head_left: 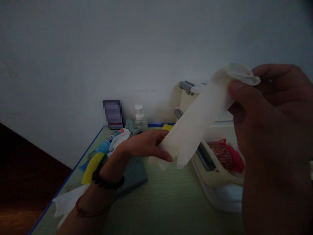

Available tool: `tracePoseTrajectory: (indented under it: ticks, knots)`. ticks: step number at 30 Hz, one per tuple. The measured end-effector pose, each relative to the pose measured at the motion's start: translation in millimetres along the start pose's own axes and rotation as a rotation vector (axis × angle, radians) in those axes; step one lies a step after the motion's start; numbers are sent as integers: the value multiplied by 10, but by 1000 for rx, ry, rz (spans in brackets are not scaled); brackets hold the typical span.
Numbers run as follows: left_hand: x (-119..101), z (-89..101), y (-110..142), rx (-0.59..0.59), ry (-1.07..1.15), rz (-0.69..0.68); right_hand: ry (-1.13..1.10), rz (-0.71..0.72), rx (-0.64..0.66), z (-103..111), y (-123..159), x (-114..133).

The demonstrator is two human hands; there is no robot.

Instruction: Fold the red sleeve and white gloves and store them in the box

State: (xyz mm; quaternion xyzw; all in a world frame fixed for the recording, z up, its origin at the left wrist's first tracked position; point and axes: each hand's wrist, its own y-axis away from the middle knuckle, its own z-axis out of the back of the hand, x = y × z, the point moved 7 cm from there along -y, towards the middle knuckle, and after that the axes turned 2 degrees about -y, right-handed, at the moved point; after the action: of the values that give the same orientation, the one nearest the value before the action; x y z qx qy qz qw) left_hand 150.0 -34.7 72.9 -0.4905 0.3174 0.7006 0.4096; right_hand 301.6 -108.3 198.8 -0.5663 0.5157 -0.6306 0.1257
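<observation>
A thin white rubber glove [195, 120] hangs slantwise in the air over the table, its cuff at the upper right and its fingers at the lower left. At the rolled cuff, my right hand [266, 107] pinches the edge between thumb and fingers. My left hand [146, 143] holds the finger end, with the thumb in front and the other fingers partly hidden behind the glove. Beaded and cord bracelets circle my left wrist. Another white glove-like piece [69, 200] lies beside my left forearm.
On the right stands a cream storage bin [220, 178] with a red packet [226, 156] inside. A pump bottle [140, 119] and a phone [113, 114] are by the wall. A blue-labelled bottle [105, 145], teal cloth [134, 176] and yellow piece [92, 168] lie left on the green table [171, 202].
</observation>
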Motion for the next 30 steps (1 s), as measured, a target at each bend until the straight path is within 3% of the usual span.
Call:
tracePoseTrajectory:
  ticks: [7, 18, 30]
  knots:
    - [74, 51, 26, 24, 96, 16, 105, 44, 12, 18, 0, 6]
    - [228, 229, 6, -99, -9, 60, 167, 60, 17, 61, -9, -28]
    - [289, 310, 40, -128, -138, 62, 196, 58, 30, 40, 4, -2]
